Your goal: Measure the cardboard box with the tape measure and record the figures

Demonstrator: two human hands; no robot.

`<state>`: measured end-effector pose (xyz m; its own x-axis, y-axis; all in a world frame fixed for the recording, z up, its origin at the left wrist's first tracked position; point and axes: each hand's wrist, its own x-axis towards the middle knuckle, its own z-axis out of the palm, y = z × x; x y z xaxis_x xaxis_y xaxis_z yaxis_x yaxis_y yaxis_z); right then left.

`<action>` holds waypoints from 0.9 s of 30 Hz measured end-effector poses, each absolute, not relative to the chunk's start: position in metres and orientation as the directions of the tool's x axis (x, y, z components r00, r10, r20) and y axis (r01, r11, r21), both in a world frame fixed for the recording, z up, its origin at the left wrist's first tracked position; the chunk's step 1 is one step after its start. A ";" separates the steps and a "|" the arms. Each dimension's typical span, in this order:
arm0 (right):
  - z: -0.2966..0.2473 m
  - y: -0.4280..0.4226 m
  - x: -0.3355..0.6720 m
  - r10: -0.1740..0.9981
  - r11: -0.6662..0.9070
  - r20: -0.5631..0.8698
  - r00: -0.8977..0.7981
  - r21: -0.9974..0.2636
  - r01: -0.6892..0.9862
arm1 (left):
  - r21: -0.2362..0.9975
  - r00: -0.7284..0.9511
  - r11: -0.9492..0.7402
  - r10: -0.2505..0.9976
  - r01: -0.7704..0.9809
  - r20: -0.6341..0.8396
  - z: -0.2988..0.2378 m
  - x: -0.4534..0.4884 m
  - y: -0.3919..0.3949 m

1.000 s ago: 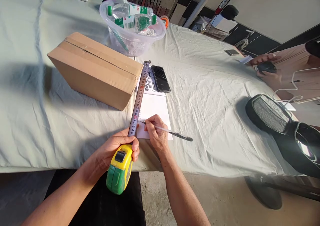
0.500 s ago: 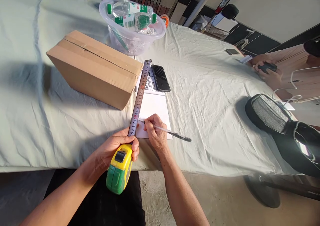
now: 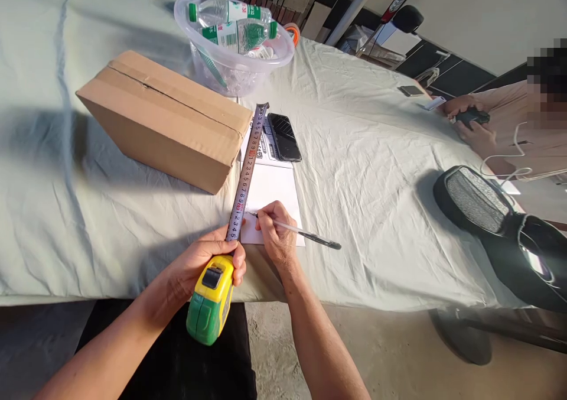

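Observation:
My left hand (image 3: 217, 255) is closed around the blade of a yellow and green tape measure (image 3: 210, 299), just beyond its case. The metal blade is pulled out and stretches away over the paper, past the near right corner of a cardboard box (image 3: 172, 134). In my right hand (image 3: 278, 234) is a pen (image 3: 316, 239), its tip at the white paper (image 3: 279, 190) beside the blade. Small marks on the sheet near the tip are too faint to read. A black phone (image 3: 284, 137) lies at the paper's far end, over a printed part.
A clear plastic basin (image 3: 234, 72) with several bottles stands behind the box. On the right is a black fan-like device (image 3: 476, 202) at the table edge. Across the cloth-covered table (image 3: 363, 211), another person's hands (image 3: 472, 122) hold a dark object.
The view has shifted very slightly. Both hands, the tape measure and the pen stay nearly in place.

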<state>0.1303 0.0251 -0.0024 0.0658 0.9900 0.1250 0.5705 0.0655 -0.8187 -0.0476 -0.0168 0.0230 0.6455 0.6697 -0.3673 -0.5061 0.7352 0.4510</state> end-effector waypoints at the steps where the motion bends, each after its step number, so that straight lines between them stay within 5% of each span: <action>1: -0.002 0.025 0.130 0.990 0.064 0.123 0.066 -0.819 0.570 | 0.453 0.645 0.734 0.671 -0.506 -0.366 0.023 -0.048 -0.017; 9: -0.001 0.024 0.130 0.990 0.069 0.124 0.062 -0.827 0.557 | 0.455 0.648 0.731 0.672 -0.508 -0.357 0.022 -0.048 -0.017; 21: 0.014 0.023 0.130 0.939 0.153 0.221 0.264 -0.955 0.255 | 0.454 0.678 0.717 0.679 -0.530 -0.280 0.017 -0.049 -0.025; 27: 0.041 0.043 0.129 0.966 0.221 0.251 0.057 -0.922 0.318 | 0.363 0.698 0.670 0.712 -0.647 -0.070 0.025 -0.054 -0.045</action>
<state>0.1288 0.0431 0.0406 0.0572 0.9662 0.2512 0.3184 0.2209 -0.9219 -0.0544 -0.0452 0.0253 0.6984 0.7123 -0.0701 -0.6472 0.6703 0.3632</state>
